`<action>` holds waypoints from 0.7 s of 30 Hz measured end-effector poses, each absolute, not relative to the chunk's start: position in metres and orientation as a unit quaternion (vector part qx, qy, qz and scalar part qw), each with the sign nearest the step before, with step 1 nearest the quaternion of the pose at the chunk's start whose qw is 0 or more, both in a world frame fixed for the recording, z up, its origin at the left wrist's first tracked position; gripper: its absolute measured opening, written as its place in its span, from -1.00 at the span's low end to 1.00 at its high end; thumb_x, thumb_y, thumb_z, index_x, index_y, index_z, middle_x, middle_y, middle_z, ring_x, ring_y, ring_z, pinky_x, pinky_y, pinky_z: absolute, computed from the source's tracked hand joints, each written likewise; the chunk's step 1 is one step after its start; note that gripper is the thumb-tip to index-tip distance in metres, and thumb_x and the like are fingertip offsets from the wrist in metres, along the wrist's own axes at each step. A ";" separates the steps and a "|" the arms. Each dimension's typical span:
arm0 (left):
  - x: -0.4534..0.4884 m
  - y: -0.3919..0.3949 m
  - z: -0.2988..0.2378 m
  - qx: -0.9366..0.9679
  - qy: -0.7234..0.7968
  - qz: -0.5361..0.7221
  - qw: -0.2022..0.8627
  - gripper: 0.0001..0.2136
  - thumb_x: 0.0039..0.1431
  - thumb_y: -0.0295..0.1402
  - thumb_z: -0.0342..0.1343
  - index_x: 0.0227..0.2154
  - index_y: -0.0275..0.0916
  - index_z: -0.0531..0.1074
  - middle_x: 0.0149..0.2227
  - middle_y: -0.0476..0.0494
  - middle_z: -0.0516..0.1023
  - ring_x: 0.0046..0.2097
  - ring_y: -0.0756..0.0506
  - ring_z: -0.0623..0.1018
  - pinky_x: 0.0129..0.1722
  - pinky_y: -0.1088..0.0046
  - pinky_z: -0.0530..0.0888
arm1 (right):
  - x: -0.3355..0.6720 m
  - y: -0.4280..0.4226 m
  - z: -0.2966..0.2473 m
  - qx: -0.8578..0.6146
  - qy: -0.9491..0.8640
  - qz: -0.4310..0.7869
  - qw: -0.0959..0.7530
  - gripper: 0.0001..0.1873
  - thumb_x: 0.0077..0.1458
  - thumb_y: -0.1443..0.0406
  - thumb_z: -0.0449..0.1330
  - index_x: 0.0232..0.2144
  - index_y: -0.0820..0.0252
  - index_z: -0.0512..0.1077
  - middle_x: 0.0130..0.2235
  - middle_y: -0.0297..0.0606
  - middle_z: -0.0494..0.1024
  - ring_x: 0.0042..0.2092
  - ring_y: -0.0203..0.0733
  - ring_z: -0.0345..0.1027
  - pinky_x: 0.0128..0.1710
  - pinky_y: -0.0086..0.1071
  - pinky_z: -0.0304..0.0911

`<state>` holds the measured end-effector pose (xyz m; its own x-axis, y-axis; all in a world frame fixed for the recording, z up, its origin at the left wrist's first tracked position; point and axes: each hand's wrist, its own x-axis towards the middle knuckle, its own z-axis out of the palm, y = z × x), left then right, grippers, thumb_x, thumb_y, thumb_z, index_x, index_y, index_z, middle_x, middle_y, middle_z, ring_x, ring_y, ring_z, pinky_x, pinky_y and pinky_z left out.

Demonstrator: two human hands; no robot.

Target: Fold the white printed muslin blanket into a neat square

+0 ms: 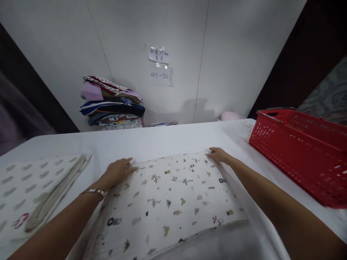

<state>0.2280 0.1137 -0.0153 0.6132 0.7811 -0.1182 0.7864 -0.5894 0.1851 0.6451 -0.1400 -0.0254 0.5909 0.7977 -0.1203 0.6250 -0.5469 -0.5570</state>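
A white cloth (173,195) printed with small palms, birds and leaves lies spread in front of me, its near part turned over to show a plain greyish side. At its far left corner rests my left hand (117,172), thumb and fingers apart, with a bracelet on the wrist. My right hand (219,155) touches the far right corner, its index finger and thumb also apart. Both hands are open, lying along the cloth's edges.
Left of me lies a folded white cloth with grey prints (32,180). A red plastic basket (298,155) stands on the right of the white-covered table (173,139). Folded fabrics (112,104) are piled by the wall, below and left of paper signs (161,76).
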 end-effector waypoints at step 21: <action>0.235 0.125 -0.004 0.861 0.475 -0.027 0.182 -0.60 0.00 -0.09 0.01 -0.18 -0.23 0.45 -0.14 -0.21 0.54 -0.11 -0.24 0.50 -0.20 0.36 0.39 | 0.643 -0.098 -0.031 -0.858 -0.337 0.151 0.357 -0.54 -0.11 0.29 0.24 -0.08 0.27 0.41 -0.22 -0.17 0.50 -0.20 -0.14 0.40 -0.20 -0.34 0.29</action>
<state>0.2353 0.1246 -0.0040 0.5482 0.8072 -0.2188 0.8267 -0.4834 0.2880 0.6428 -0.0980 -0.0314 0.7272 0.6862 -0.0189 0.4697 -0.5176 -0.7152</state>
